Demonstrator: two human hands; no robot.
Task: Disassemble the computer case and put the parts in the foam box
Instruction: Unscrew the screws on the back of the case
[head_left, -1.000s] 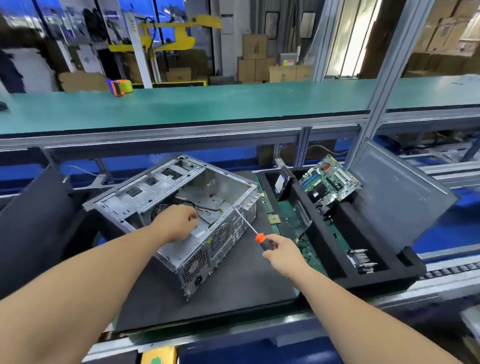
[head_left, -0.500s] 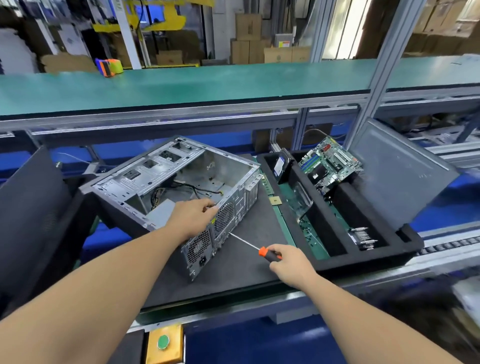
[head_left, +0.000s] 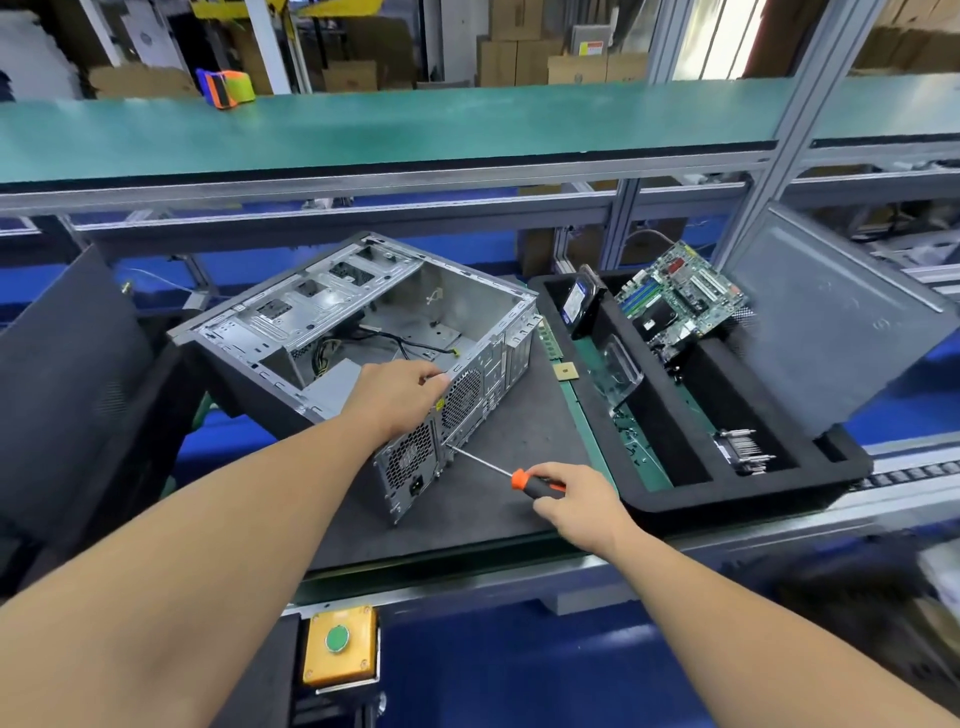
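Gripping the open grey metal computer case (head_left: 363, 332) on the dark surface (head_left: 519, 431), the left grip (head_left: 397, 397) steadies its rear edge; the right grip (head_left: 576, 499) holds an orange-handled screwdriver (head_left: 519, 478), tip touching the rear panel.

Both arms reach forward (left hand (head_left: 396, 396) fingers curled, right hand (head_left: 576, 503) gripping)

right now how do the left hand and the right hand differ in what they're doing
The left hand rests on the top rear edge of the computer case; the right hand grips the orange-collared screwdriver. The left hand sits higher, on the case; the right hand is low over the dark mat, its tool tip at the case's rear panel. Both work on the same case.
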